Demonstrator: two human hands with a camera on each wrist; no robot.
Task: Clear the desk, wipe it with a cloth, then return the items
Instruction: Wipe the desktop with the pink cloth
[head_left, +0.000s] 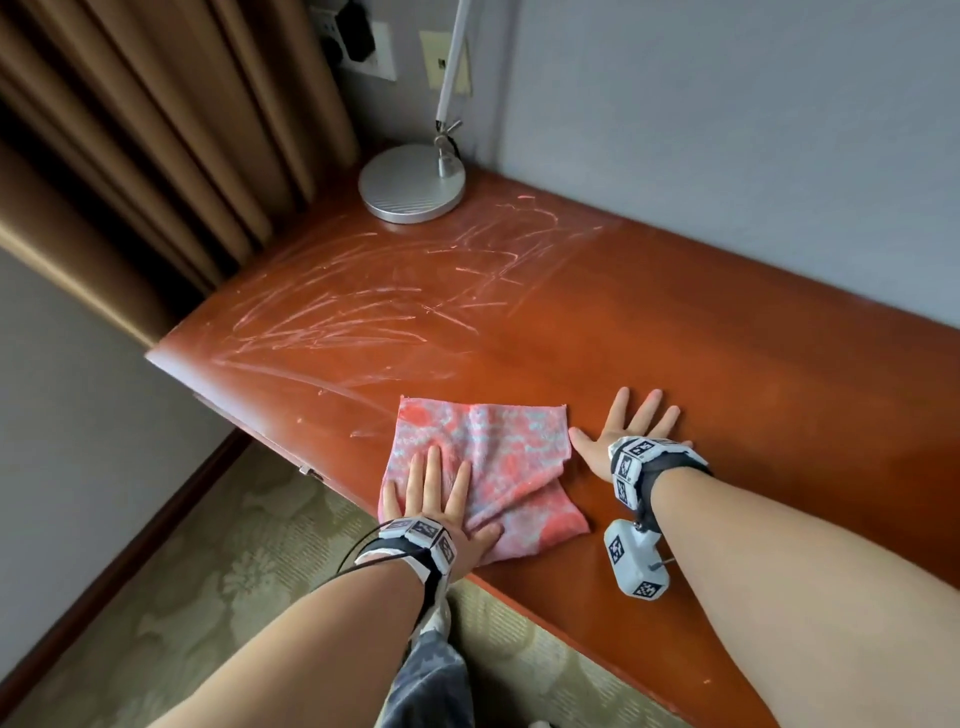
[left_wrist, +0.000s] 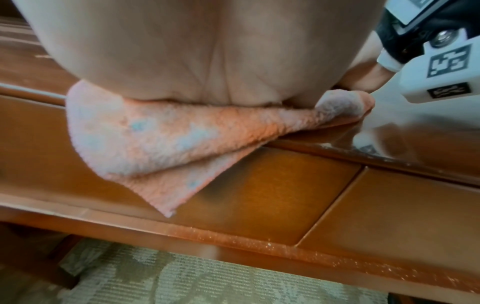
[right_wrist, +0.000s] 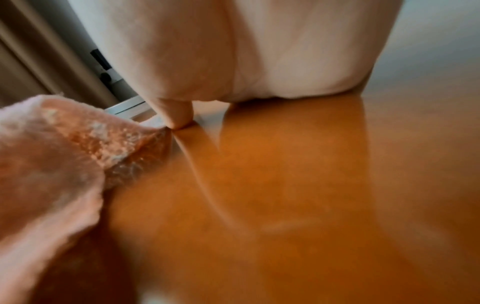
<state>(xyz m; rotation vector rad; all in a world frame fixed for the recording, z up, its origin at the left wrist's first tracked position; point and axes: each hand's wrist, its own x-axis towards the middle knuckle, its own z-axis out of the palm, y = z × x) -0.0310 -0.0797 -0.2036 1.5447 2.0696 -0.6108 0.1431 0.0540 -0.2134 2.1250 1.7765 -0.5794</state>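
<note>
A pink and grey cloth (head_left: 493, 467) lies spread near the front edge of the reddish wooden desk (head_left: 675, 322). My left hand (head_left: 441, 499) presses flat on the cloth's near left part, fingers straight. One corner of the cloth (left_wrist: 145, 144) hangs over the desk's front edge. My right hand (head_left: 628, 426) rests flat on the bare desk just right of the cloth, fingers spread; its thumb tip (right_wrist: 179, 121) sits at the edge of the cloth (right_wrist: 52, 164). Pale streaks (head_left: 363, 301) cover the desk's left half.
A silver desk lamp base (head_left: 413, 183) stands at the back left corner, its arm rising along the grey wall. Brown curtains (head_left: 156, 156) hang at the left. Drawer fronts (left_wrist: 285, 195) sit below the desk edge, with patterned carpet (head_left: 234, 571) beneath.
</note>
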